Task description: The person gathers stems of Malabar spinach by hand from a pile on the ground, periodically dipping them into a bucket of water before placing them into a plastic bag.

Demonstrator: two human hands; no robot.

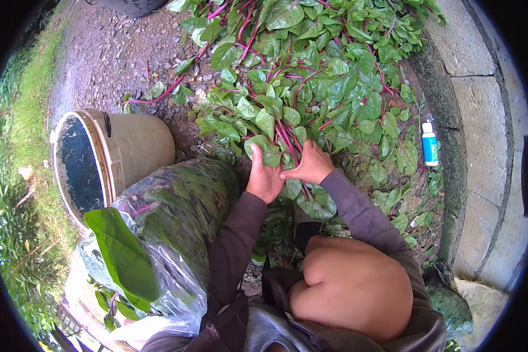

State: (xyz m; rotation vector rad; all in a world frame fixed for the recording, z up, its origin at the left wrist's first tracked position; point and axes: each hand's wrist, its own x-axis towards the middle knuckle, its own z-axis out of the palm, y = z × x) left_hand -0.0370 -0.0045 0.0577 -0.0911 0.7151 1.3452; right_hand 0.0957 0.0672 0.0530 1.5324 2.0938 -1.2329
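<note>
A bunch of Malabar spinach [286, 139], with purple-red stems and broad green leaves, is between my two hands. My left hand [266, 177] cups it from the left, thumb raised against a leaf and fingers hidden behind the stems. From the right, my right hand [312, 164] closes round the lower stems, its thumb laid across towards my left palm. Just beyond my hands lies a large heap of the same spinach [334, 76], loosely spread on the ground.
A pale bucket [138, 144] lies on its side at left, mouth facing left. Nearer me is a clear plastic bag [179, 205] stuffed with greens. A white-and-blue bottle [429, 146] lies by the concrete block edging [481, 135] at right. My bare knee [352, 287] is below my right arm.
</note>
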